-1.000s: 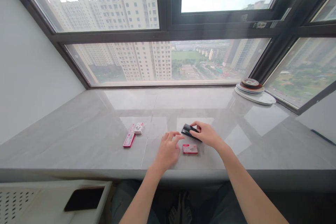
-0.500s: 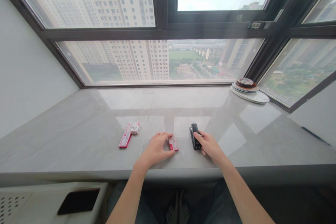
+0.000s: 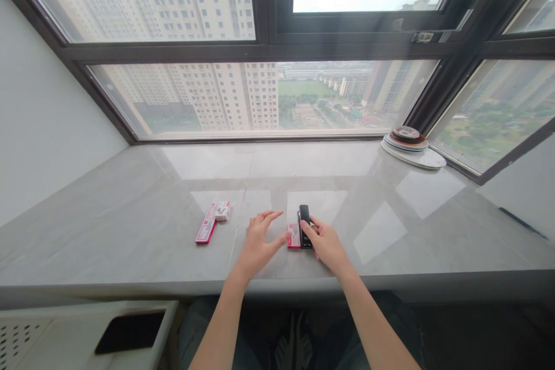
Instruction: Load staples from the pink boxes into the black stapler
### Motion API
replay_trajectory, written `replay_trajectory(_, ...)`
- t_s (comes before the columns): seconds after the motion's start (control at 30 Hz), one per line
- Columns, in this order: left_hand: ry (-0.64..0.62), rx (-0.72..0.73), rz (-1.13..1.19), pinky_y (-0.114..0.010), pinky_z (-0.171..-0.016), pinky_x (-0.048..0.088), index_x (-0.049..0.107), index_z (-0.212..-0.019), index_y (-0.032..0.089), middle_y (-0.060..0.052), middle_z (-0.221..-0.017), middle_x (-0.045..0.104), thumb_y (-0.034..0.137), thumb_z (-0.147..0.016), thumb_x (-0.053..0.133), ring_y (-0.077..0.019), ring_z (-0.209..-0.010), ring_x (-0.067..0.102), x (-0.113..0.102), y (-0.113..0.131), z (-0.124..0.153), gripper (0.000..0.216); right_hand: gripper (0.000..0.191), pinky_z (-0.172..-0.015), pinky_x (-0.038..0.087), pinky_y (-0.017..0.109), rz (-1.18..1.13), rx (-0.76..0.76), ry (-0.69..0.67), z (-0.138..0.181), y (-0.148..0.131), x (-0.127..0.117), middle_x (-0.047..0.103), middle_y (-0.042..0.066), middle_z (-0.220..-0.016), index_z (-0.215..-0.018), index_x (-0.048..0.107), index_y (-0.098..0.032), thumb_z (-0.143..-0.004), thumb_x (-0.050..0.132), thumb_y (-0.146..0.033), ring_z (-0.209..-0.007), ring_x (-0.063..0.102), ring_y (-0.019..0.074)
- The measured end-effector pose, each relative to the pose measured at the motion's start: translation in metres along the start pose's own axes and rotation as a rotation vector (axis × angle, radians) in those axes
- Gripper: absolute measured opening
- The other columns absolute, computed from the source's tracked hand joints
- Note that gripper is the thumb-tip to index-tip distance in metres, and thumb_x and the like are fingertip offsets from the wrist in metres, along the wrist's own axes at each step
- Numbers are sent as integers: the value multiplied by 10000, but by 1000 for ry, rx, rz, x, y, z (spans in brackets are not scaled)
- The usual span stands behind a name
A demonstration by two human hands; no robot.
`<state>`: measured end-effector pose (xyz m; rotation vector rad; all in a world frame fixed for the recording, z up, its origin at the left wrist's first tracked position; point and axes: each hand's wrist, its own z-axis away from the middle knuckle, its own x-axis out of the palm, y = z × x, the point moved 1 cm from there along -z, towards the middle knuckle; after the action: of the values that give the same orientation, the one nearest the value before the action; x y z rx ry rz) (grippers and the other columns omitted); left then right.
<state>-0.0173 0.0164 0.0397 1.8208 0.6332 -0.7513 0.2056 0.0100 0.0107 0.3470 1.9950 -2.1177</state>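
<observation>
A black stapler (image 3: 305, 217) lies lengthwise on the pale stone sill, and my right hand (image 3: 325, 243) is closed around its right side, thumb on top. Directly left of the stapler, touching it or nearly so, is a small pink-and-white box (image 3: 293, 237). My left hand (image 3: 260, 243) is beside that box with thumb and fingers spread apart; the thumb tip is at the box's left edge. Further left lie a flat pink-and-white box (image 3: 206, 231) and a small white-and-pink box (image 3: 223, 210) at its upper right.
A stack of plates (image 3: 410, 147) stands in the far right corner by the window. The stone sill (image 3: 143, 214) ends at a front edge near my forearms. Below it at the left is a white perforated unit (image 3: 65, 329) with a dark rectangle on it.
My right hand has brought the stapler leftward, up against the small pink-and-white box. The box sits slightly further right and straighter, and my left hand's fingers have come off it.
</observation>
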Motion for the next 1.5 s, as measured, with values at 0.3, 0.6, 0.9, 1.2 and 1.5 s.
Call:
replay_trajectory(0.3,310,-643,-478,-560,-1010,368,467,-1494,360,-95,-1179,653,530,-961,497,-367,-1151,546,-72,-104,44,560,698,-381,336,243,-105,55,7,-3,8,3,413,-75,-549,-1424,595,-210,-910,571,-681,-398,373,110)
replay_trajectory(0.6,-183,-135,-172,-380,-978,445,622,-1339,316,-38,-1174,663,543,-799,741,-263,-1085,631,-56,-52,37,598,718,-353,303,220,-160,75,33,-2,9,6,412,-87,-552,-1432,591,-181,-901,611,-663,-381,352,87)
replay_trajectory(0.9,-227,182,43,-394,-1029,434,651,-1243,328,-33,-1232,645,437,-746,817,-273,-1171,585,9,12,-16,535,637,-361,298,220,-108,-2,-48,4,0,0,530,-54,-586,-1378,633,-182,-951,547,-646,-374,390,88)
replay_trajectory(1.2,-291,233,48,-412,-1015,444,656,-1208,285,-48,-1159,644,508,-662,888,-280,-1108,597,28,12,-23,634,621,-366,293,217,-65,1,-63,6,-2,-3,593,-31,-623,-1328,661,-176,-958,527,-656,-377,415,89)
replay_trajectory(1.5,179,-69,-22,-419,-1124,406,581,-1426,258,-47,-1422,591,362,-1038,290,-252,-1319,496,-75,-87,-49,496,710,-395,338,217,-91,43,0,6,3,0,457,-69,-574,-1432,596,-130,-938,566,-639,-406,385,89)
